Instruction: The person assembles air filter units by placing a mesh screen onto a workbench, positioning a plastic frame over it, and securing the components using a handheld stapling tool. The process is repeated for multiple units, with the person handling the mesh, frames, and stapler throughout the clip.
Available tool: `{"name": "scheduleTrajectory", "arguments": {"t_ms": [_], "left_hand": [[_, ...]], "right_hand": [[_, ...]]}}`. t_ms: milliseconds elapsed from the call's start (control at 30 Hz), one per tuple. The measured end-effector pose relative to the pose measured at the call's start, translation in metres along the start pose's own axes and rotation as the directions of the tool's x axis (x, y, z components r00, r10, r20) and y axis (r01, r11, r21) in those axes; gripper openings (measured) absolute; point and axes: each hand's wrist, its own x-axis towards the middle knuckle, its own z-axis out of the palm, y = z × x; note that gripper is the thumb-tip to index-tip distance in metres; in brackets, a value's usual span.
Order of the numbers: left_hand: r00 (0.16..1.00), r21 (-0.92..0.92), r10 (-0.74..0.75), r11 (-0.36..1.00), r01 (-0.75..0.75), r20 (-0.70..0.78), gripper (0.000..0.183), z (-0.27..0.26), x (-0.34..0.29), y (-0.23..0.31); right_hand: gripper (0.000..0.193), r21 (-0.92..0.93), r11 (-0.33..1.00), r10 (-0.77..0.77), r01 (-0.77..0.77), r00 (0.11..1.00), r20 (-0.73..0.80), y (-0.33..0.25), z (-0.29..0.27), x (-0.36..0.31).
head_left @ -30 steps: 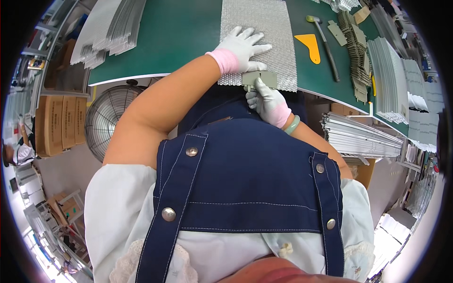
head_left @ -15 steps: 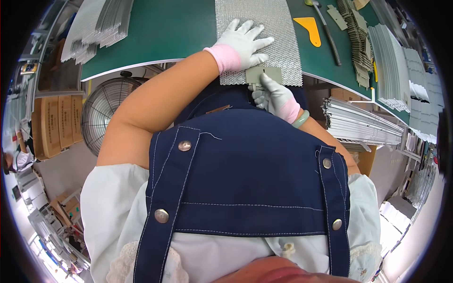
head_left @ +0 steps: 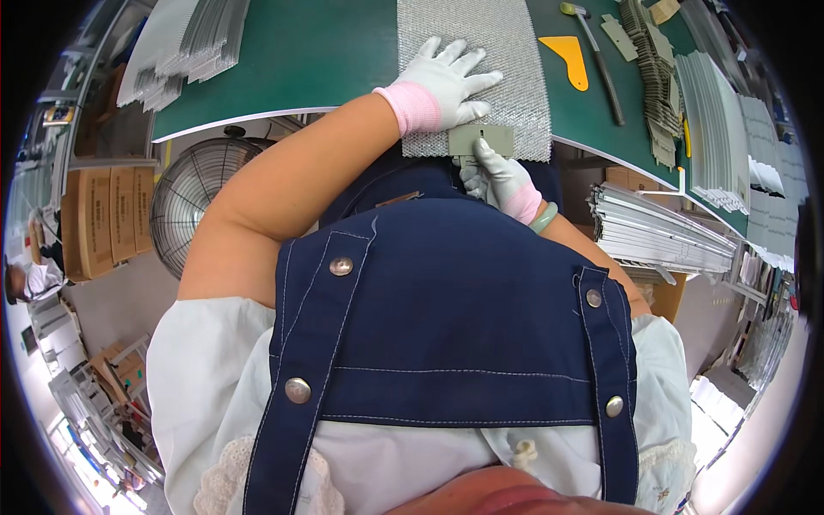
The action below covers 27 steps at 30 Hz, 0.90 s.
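Note:
A silvery textured mesh sheet (head_left: 506,60) lies on the green table, its near end reaching past the table's edge. My left hand (head_left: 442,84), in a white glove with a pink cuff, rests flat on the sheet with fingers spread. At the sheet's near end is a small flat grey-green plate (head_left: 500,141) with a little dark slot. My right hand (head_left: 498,178), gloved the same way, pinches this plate, thumb on top and the other fingers curled underneath, partly hidden.
On the green table (head_left: 326,51), a yellow scraper (head_left: 566,64) and a hammer (head_left: 602,73) lie right of the sheet. Beyond them are stacked grey-green plates (head_left: 657,94) and pleated white panels (head_left: 712,129). More panels (head_left: 202,43) lie at left. A fan (head_left: 202,202) stands below the table.
The view has shifted slightly, so the table's things sit a little lower and to the right. Both hands keep nearly the same pose, the right still pinching the plate.

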Motion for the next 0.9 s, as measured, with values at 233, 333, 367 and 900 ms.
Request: {"name": "scheduleTrajectory", "arguments": {"t_ms": [233, 333, 367, 900], "left_hand": [[0.999, 0.008, -0.010, 1.000, 0.010, -0.043, 0.056, 0.001, 0.000, 0.002], [0.998, 0.008, -0.016, 1.000, 0.016, -0.053, 0.055, 0.003, -0.001, 0.000], [0.998, 0.006, -0.017, 1.000, 0.017, -0.055, 0.055, 0.004, -0.002, 0.000], [0.995, -0.165, 0.025, 0.985, -0.041, -0.101, 0.086, -0.039, -0.004, 0.020]], "right_hand": [[0.040, -0.018, 0.994, -0.110, 0.109, 0.993, -0.036, 0.002, 0.005, -0.001], [0.039, 0.005, 0.993, -0.119, 0.120, 0.991, -0.055, 0.000, 0.010, -0.004], [0.038, 0.025, 0.992, -0.125, 0.126, 0.991, -0.039, 0.001, 0.009, -0.004], [0.036, -0.294, 0.956, 0.051, 0.011, 0.978, 0.203, -0.035, -0.031, -0.046]]}}
